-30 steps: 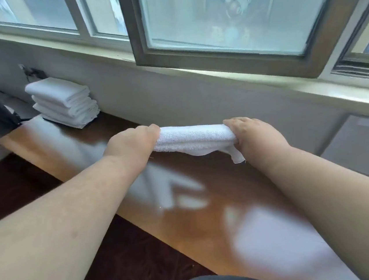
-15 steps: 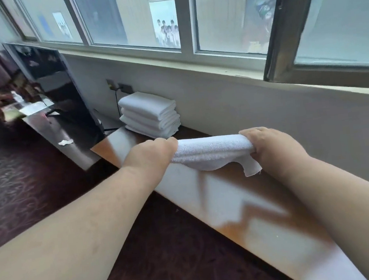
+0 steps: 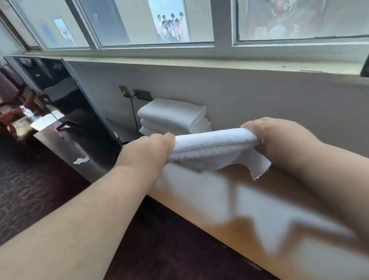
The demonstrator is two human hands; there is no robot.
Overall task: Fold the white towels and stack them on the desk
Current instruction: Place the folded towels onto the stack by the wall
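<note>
Glossy wooden desk (image 3: 245, 220) under window (image 3: 151, 17), dark patterned carpet (image 3: 23, 186) below. Both hands' fingers pinch folded towel (image 3: 214, 148) ends, left hand (image 3: 146, 153), right hand (image 3: 277, 138); towel stack (image 3: 174, 115) behind.

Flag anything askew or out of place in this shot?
One loose corner hangs below the folded towel near the right hand, so the fold is untidy; the left hand grips the other end. A small white scrap lies on the dark tabletop. The stack of folded towels looks neat.
</note>
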